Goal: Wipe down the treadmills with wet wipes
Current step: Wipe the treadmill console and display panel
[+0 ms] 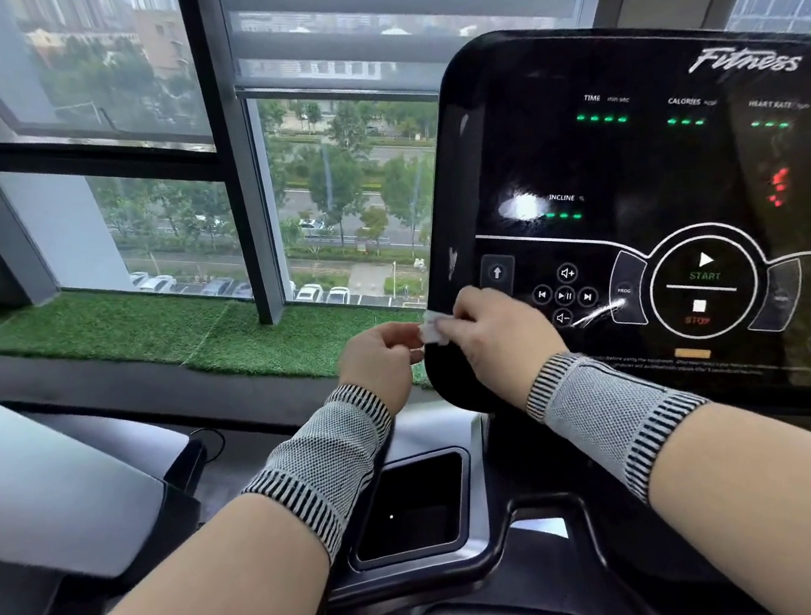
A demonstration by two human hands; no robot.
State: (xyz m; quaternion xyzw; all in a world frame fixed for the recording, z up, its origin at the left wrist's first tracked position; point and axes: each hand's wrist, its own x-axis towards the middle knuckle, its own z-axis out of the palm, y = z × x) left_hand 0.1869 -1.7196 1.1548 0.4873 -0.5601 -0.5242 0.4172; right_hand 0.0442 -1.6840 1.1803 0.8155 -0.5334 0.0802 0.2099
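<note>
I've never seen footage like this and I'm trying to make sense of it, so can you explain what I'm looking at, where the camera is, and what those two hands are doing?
The camera sits on a person's head, looking forward and down, so the two bare forearms reaching in are the wearer's own. Each wrist wears a grey knitted band. The big black panel on the right is a treadmill console, with lit readouts for time, calories and incline, plus start and stop buttons. The left hand and right hand meet at the console's lower left edge and together pinch a small white wet wipe. Whether it is being unfolded or pressed to the panel, I cannot tell. Below the hands is a dark cup holder. Behind is a window with a strip of artificial grass along its sill.
</note>
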